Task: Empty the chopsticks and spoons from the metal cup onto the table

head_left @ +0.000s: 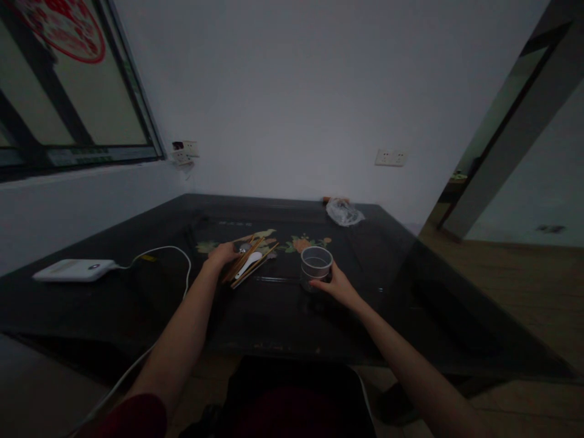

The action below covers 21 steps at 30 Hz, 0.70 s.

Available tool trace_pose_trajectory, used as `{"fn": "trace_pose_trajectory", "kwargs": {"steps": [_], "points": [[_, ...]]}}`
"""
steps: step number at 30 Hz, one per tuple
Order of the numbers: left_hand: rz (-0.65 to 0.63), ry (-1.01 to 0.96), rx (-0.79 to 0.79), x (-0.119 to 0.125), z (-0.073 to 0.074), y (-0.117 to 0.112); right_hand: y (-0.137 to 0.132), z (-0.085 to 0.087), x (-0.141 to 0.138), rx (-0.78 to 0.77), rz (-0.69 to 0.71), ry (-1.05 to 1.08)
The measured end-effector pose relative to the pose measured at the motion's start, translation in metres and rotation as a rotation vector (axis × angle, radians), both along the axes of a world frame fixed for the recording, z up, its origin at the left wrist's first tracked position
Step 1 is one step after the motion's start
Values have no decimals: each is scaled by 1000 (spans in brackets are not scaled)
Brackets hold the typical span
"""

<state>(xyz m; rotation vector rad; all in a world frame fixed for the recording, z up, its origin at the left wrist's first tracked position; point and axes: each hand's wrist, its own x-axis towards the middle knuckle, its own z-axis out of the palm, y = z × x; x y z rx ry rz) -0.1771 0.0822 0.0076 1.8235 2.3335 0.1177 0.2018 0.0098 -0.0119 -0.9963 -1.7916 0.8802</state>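
Observation:
My left hand (222,253) is at the left side of a loose group of utensils on the dark table. Its fingers are bent together against the wooden chopsticks (246,258) and a metal spoon (244,248); what is pinched under them is hidden. A white soup spoon (249,264) lies among the chopsticks, tilted with its bowl away from me. My right hand (336,285) is wrapped round the right side of a clear cup (316,258), which stands upright on the table. The thumb crosses the cup's near side.
A white power bank (75,270) lies at the left, its white cable (188,258) running over the near edge. A crumpled plastic bag (344,213) sits at the back. A dark flat object (451,313) is at right. Wall sockets (390,158) are behind the table.

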Motion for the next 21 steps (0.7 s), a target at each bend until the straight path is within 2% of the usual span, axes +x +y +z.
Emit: {"fn": "trace_pose_trajectory", "kwargs": {"steps": [13,19,21], "points": [[20,6,1,12,7,-7,-1,1,1,4,-17,-29],[36,-18,170,15,14,-11,-2,3,0,10,-12,-27],[17,-20,178,19,18,-13,-2,3,0,14,-14,-21]]}}
